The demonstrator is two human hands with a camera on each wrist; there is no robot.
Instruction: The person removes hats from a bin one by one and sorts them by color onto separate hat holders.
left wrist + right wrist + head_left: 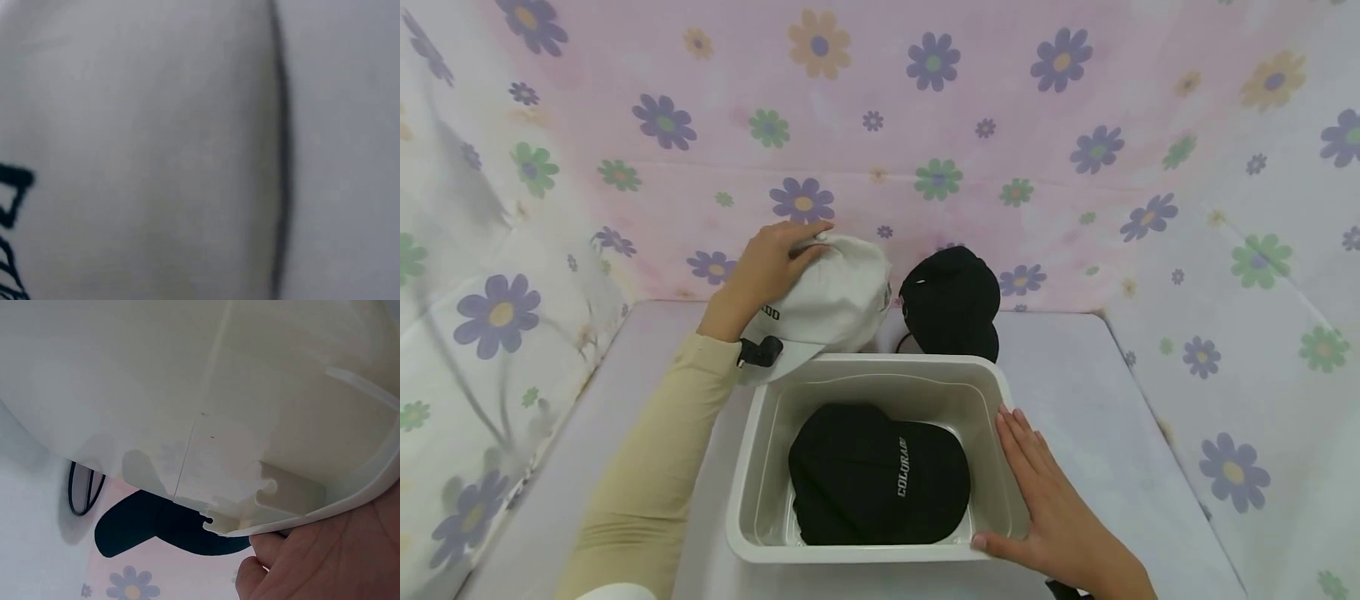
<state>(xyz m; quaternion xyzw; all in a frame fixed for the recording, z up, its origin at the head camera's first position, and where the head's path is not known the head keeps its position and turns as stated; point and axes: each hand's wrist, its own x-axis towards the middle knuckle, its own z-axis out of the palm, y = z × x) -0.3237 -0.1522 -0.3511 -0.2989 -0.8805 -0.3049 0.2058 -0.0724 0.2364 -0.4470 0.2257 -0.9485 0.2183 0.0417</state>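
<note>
In the head view my left hand [771,265] pinches the crown of a white cap [847,287], thumb on one side and fingers on the other. The cap stands behind the bin, its brim near the back left corner. Its pale cloth [156,125] and part of some dark lettering fill the left wrist view. My right hand [1060,512] rests at the right side of a white plastic bin [752,483], fingers straight along the wall and thumb at the front rim. Inside the bin lies a black cap [850,475] with "COLORADO" lettering, brim to the right.
Another black cap [951,300] stands behind the bin, right of the white one. A pale tabletop [1105,417] lies beneath everything. Flower-printed cloth walls [887,83] close in the back and both sides.
</note>
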